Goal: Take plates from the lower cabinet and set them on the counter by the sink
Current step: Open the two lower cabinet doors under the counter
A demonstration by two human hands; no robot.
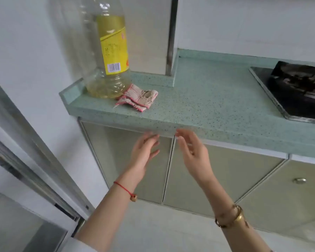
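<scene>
Two beige lower cabinet doors sit shut under a speckled green counter [216, 99]. My left hand [144, 153] is raised in front of the left door [116, 157], fingers apart and holding nothing. My right hand [193, 151] hovers in front of the right door [225, 171], close to the seam between the two doors, fingertips just under the counter's front edge, also empty. No plates and no sink are in view.
A large plastic oil bottle [107, 51] with a yellow label stands at the counter's left end, a folded pink cloth [138, 98] beside it. A black gas stove [298, 88] is at the right. A third door with a round knob [299, 180] is further right. A metal-framed sliding door [35, 170] is at left.
</scene>
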